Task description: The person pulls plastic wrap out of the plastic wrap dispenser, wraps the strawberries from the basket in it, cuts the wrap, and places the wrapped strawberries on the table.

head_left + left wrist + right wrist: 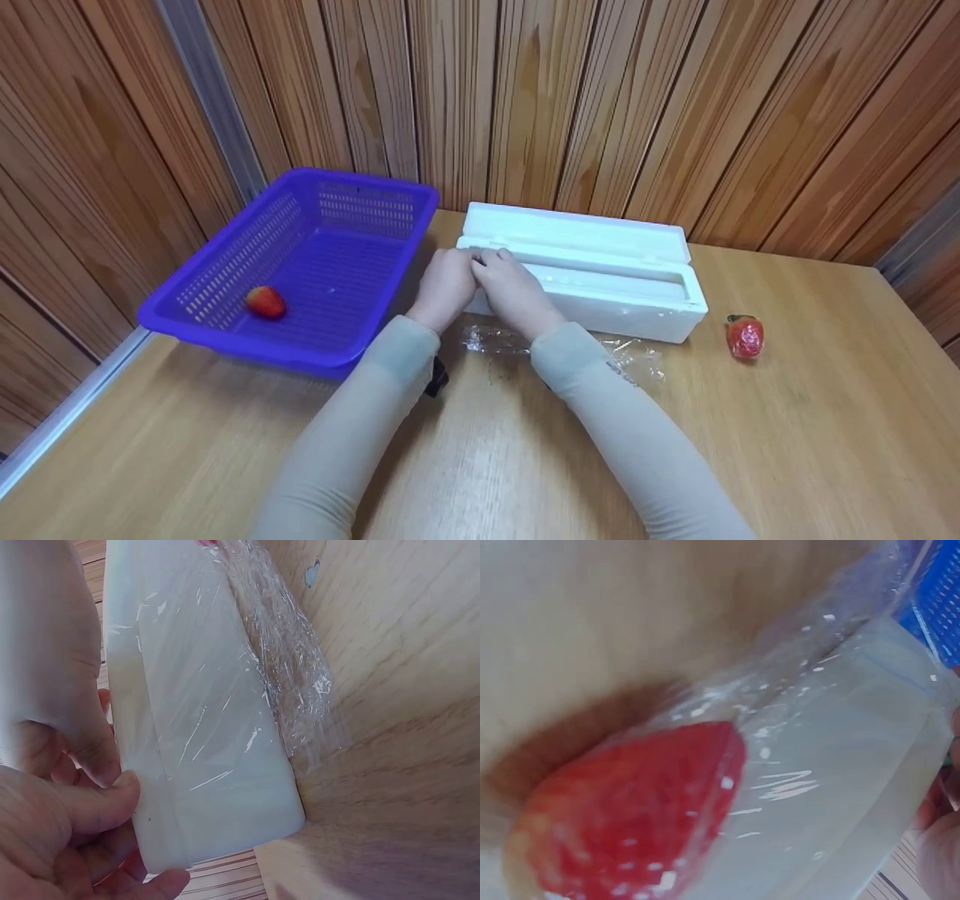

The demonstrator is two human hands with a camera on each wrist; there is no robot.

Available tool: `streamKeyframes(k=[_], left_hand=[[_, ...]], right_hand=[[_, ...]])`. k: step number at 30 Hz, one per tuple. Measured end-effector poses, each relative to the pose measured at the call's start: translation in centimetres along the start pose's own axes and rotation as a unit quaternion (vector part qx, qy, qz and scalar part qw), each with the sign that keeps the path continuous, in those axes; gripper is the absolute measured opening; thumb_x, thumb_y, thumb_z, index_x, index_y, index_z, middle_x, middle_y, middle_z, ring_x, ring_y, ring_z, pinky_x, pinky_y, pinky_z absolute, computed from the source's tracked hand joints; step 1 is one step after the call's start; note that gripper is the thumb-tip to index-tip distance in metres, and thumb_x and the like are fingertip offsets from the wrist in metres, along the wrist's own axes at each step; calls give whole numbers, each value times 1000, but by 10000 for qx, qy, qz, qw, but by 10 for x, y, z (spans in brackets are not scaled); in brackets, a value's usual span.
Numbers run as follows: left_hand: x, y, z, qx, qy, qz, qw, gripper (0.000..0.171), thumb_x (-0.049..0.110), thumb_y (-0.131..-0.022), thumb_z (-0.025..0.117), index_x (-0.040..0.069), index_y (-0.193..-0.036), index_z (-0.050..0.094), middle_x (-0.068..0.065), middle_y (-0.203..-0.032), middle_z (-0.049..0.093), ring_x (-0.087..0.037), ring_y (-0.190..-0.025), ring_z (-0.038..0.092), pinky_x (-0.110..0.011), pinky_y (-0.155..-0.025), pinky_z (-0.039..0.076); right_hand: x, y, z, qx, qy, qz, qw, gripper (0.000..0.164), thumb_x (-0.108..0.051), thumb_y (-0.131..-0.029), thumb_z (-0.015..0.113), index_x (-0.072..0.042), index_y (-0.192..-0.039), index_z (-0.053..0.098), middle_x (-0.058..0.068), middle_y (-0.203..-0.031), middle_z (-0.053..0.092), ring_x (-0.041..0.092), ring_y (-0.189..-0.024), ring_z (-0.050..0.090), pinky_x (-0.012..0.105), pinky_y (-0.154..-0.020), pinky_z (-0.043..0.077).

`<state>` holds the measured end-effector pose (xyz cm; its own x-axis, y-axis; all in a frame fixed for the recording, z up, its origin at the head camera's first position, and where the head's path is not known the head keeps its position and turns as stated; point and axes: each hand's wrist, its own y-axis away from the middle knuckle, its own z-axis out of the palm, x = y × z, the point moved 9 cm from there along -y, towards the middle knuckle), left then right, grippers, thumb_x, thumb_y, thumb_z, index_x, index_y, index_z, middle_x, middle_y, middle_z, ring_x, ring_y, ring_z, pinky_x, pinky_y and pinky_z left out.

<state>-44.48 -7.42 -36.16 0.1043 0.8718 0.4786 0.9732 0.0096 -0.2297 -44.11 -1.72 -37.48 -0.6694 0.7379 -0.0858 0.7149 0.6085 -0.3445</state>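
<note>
A long, smooth white film box (pixel 600 319) with squared ends and rounded corners is standing on the wood-grained surface (pixel 825 420), its hinged lid (pixel 574 225) tilting back and a white roll (pixel 607 283) lying lengthwise inside. Glossy, crinkled cling film (pixel 637 360) is spreading down the box's front and bunching at its foot. A red strawberry (pixel 637 810) is lying under film just in front of the box; another, a wrapped leafy strawberry (pixel 745 337), is sitting to the box's right. Left of the box, a purple slotted plastic basket (pixel 322 285) is holding an orange-red strawberry (pixel 265 302). Vertical wood-patterned panels (pixel 517 112) are rising behind the box.

Small dark print is running along the pale right sleeve (pixel 630 420), too small to read.

Both forearms are reaching forward and converging at the box's left end. There the left grip (pixel 448 281) and right grip (pixel 517 289) are meeting, knuckles up and fingers bending. Something reddish is showing between the fingers, too unclear to name; whether either grip is clenched or grasping anything cannot be told.
</note>
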Motion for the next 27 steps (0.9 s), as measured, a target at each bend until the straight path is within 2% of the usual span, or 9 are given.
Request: streamKeyframes(k=[6, 14, 17, 20, 23, 27], left_hand=[[3, 3, -3, 107, 80, 96, 9999, 23, 5, -79, 50, 14, -88, 69, -3, -84, 67, -15, -73, 59, -28, -66, 48], [0, 1, 2, -16, 102, 5, 9999, 17, 5, -79, 51, 11, -79, 67, -3, -79, 65, -15, -65, 52, -28, -59, 45], [2, 1, 2, -13, 74, 67, 9999, 18, 4, -78, 51, 12, -79, 67, -3, -78, 65, -14, -64, 50, -26, -57, 43], [3, 1, 2, -32, 182, 118, 9998, 23, 2, -78, 49, 13, -85, 68, -2, -78, 64, -15, -64, 52, -26, -56, 42], [3, 2, 2, -71, 158, 183, 9997, 23, 1, -78, 50, 13, -88, 68, -3, -81, 65, -16, -71, 56, -27, -61, 46], [0, 3, 3, -179, 147, 92, 9997, 18, 2, -77, 58, 10, -90, 67, -5, -91, 66, -19, -86, 59, -30, -77, 48]], right_hand=[[2, 2, -4, 223, 124, -33, 9997, 30, -2, -88, 42, -15, -112, 53, 3, -121, 52, 22, -109, 48, 32, -89, 44], [1, 1, -7, 340, 111, -28, 9994, 30, 4, -84, 45, -13, -107, 56, 2, -118, 54, 21, -107, 50, 29, -88, 45], [2, 1, -9, 432, 148, -77, 9989, 30, 5, -83, 47, -13, -105, 57, 2, -118, 55, 21, -107, 51, 30, -89, 45], [1, 2, -11, 565, 164, -219, 9980, 25, 4, -81, 50, -13, -98, 57, 2, -112, 58, 21, -99, 53, 30, -83, 47], [4, 5, -13, 659, 91, -336, 9972, 21, 1, -81, 53, -14, -95, 56, 1, -108, 60, 20, -93, 54, 30, -78, 47], [13, 13, -15, 762, 115, -339, 9964, 26, 5, -77, 53, -15, -93, 56, 1, -99, 61, 19, -86, 53, 29, -74, 47]])
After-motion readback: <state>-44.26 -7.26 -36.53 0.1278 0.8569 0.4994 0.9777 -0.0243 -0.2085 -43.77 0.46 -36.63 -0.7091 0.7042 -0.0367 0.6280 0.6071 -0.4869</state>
